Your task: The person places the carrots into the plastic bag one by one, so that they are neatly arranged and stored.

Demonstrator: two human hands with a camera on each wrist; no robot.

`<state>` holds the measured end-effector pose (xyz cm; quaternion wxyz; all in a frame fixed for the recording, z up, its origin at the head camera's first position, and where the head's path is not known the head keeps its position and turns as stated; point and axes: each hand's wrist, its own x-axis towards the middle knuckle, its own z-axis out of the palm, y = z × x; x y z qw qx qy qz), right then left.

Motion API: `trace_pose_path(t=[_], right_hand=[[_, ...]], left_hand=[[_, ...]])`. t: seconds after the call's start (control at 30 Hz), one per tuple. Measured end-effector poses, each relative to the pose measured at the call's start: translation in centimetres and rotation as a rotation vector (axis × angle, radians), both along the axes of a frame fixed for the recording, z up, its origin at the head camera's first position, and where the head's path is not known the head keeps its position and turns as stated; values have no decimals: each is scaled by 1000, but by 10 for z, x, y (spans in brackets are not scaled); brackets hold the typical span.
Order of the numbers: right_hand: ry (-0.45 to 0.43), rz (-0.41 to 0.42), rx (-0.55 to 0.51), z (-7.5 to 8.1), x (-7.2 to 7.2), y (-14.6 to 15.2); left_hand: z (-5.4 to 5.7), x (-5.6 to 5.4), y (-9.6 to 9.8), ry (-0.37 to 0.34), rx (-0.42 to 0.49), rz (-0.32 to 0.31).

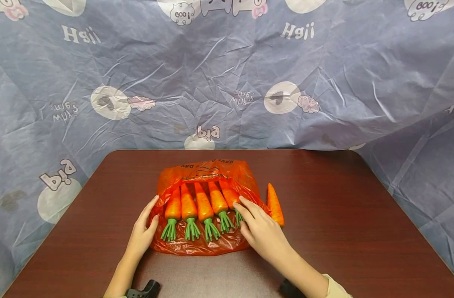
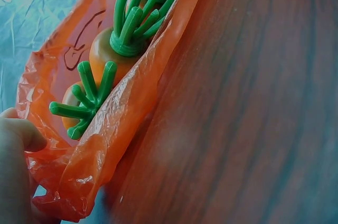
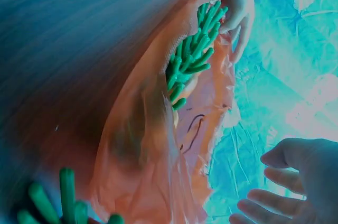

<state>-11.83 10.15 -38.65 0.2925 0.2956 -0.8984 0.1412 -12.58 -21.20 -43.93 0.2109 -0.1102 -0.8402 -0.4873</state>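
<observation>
An orange plastic bag (image 1: 206, 169) lies on the table with its mouth toward me. Several toy carrots (image 1: 203, 203) sit side by side inside it, green tops (image 1: 192, 229) facing me. My left hand (image 1: 142, 231) pinches the bag's left edge between thumb and fingers; the left wrist view shows the thumb (image 2: 24, 134) against the crumpled plastic. Over the bag's right edge, my right hand (image 1: 264, 231) reaches beside the rightmost carrot in the bag, partly covering it. In the right wrist view its fingers (image 3: 272, 203) are spread with nothing between them.
Another toy carrot (image 1: 274, 203) lies on the table just outside the bag's right side, its green top hidden by my right hand. The dark wooden table (image 1: 335, 207) has a printed grey-blue cloth (image 1: 212, 82) hanging behind it.
</observation>
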Motion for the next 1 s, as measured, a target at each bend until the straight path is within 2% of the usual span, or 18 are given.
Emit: trace_pose_path(t=[0.2,0.33,0.43,0.6,0.73,1.0], right_hand=[[50,-19,-93,2,5,17],[50,-45,-144,3,8,29],[31,-95,-172,3,10,39],[-68,-197,-218,-2,12,53],[-159,-248,-231,-5,11,64],[-330,-304,-159,-12,6,79]], left_hand=[[0,1,0,-13,-1,8],[0,1,-1,-12,-9,7],[0,1,-1,-7,-10,7],[0,0,-1,-3,-3,3],[-1,0,-1,-6,2,1],[0,0,0,-13,0,6]])
